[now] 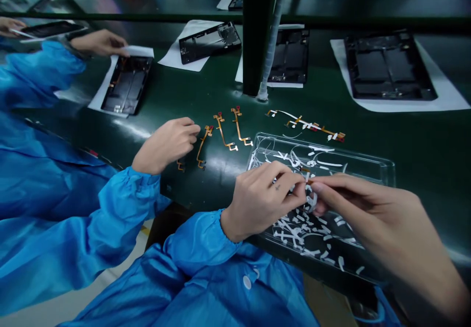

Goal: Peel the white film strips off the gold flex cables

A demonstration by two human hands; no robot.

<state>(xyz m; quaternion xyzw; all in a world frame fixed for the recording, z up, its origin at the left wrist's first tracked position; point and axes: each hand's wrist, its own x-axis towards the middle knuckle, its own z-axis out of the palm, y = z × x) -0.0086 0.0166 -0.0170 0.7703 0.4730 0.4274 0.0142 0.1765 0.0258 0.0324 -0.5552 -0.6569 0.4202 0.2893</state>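
My left hand point(270, 194) and my right hand point(368, 207) meet fingertip to fingertip above a clear plastic tray point(388, 172). Between them is a small orange flex cable point(310, 182) with white backing strips, mostly covered by the fingers. My right thumb and forefinger pinch it; my left fingertips are closed at its other side. A white strip point(312, 202) hangs just below the fingers. Many white peeled scraps point(290, 231) lie in the tray. Beyond it rests a flex cable with white backing point(312, 126).
Several bare flex cables point(222, 132) lie left of the tray, near a co-worker's hand point(169, 143). That co-worker's other hand point(99, 42) touches an open black device housing point(127, 84). More housings point(390, 64) on white sheets line the back. A dark post point(257, 33) stands mid-bench.
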